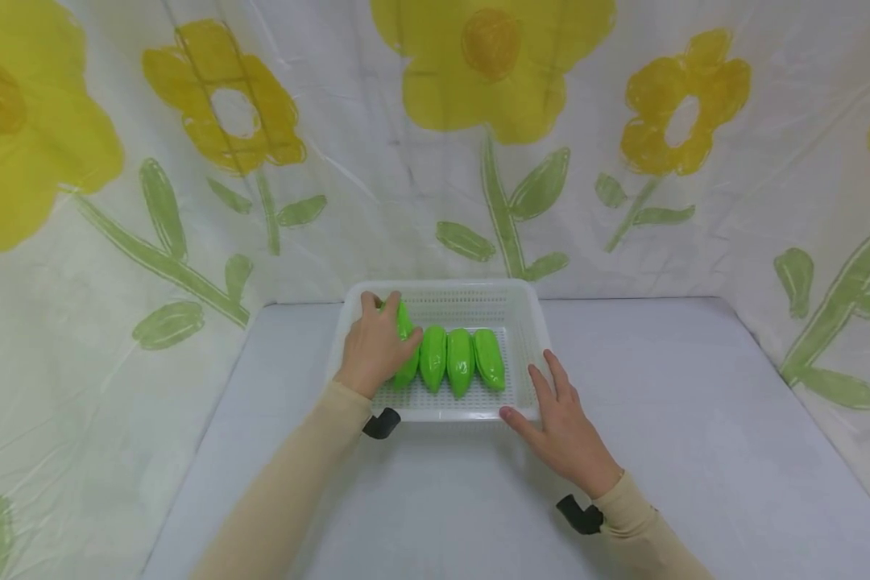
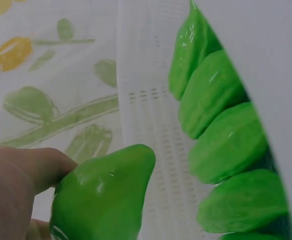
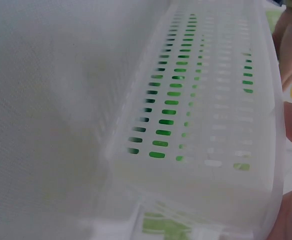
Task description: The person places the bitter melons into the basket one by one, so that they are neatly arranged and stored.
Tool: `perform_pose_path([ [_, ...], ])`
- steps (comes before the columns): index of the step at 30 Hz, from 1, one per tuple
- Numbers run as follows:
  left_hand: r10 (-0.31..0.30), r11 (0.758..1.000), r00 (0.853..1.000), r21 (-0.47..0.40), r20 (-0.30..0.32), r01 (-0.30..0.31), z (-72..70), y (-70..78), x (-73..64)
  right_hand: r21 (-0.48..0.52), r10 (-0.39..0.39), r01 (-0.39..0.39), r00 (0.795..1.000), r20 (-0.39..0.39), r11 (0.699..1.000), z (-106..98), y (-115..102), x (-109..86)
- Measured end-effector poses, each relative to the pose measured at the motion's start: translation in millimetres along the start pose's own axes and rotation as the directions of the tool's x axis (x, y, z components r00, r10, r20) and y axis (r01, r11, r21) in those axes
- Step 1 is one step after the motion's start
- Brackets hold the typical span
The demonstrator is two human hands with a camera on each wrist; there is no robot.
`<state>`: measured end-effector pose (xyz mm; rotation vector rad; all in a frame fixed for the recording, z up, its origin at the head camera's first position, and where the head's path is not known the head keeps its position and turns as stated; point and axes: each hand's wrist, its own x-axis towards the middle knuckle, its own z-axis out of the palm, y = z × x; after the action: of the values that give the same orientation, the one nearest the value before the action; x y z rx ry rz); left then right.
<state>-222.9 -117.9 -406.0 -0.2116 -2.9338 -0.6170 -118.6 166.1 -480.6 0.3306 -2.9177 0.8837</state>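
A white plastic basket [image 1: 449, 415] with slotted walls stands on the table. Inside it, several glossy green, ridged pieces [image 1: 460, 362] with pointed ends, like toy vegetables, lie side by side in a row. My left hand [image 1: 380, 346] reaches over the basket's left side and grips another green piece [image 2: 103, 190] between thumb and fingers. Part of that piece is covered by the hand in the head view. At the front right corner my right hand [image 1: 565, 431] has its fingers spread along the basket's rim, holding nothing. Green shows through the slots in the right wrist view.
The table [image 1: 660, 387] has a pale covering, and its back edge runs just behind the basket. A white curtain [image 1: 355, 201] printed with yellow flowers hangs behind and along the sides. Dark wrist mounts [image 1: 580, 515] sit on both sleeves.
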Motion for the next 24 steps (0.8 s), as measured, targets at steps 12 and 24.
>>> perform_pose_path([
  [12, 0.016, 0.999, 0.993, -0.034, 0.120, -0.012, 13.6, 48.5, 16.7, -0.013, -0.013, 0.013, 1.000, -0.011, 1.000, -5.8, -2.6, 1.4],
  [24, 0.111, 0.987, 0.961, -0.141, 0.252, -0.076, 59.0, 98.0, 27.7, 0.005, -0.027, 0.027, 0.999, -0.035, 1.000, 0.2, -0.8, -0.9],
])
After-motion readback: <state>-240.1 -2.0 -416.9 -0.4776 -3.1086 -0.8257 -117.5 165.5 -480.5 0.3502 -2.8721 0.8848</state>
